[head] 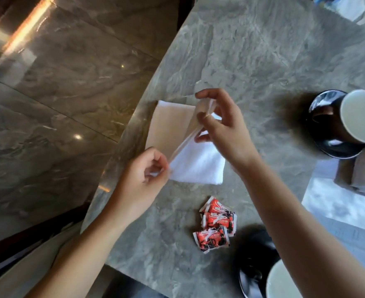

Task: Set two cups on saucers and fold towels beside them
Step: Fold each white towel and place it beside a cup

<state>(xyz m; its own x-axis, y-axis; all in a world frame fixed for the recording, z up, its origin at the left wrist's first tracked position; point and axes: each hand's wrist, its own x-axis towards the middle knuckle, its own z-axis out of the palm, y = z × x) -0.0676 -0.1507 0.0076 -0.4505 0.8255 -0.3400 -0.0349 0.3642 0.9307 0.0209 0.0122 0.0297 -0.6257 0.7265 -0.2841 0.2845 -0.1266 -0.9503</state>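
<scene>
A white towel (198, 164) lies partly folded near the left edge of the grey marble table (252, 61). My left hand (143, 175) pinches its near-left corner. My right hand (222, 127) pinches a lifted corner above the towel's middle, so one flap stands up off the table. A dark cup with a white inside (357, 117) stands on a black saucer (323, 130) at the right. A second cup (282, 282) on a black saucer (250, 274) sits at the bottom right, partly hidden behind my right forearm. A folded towel (362, 177) lies beside the far cup.
Several red sachets (216, 224) lie on the table between the towel and the near cup. The table's left edge runs diagonally, with a glossy marble floor (59, 93) beyond it. A white and blue object (353, 7) sits at the top right corner.
</scene>
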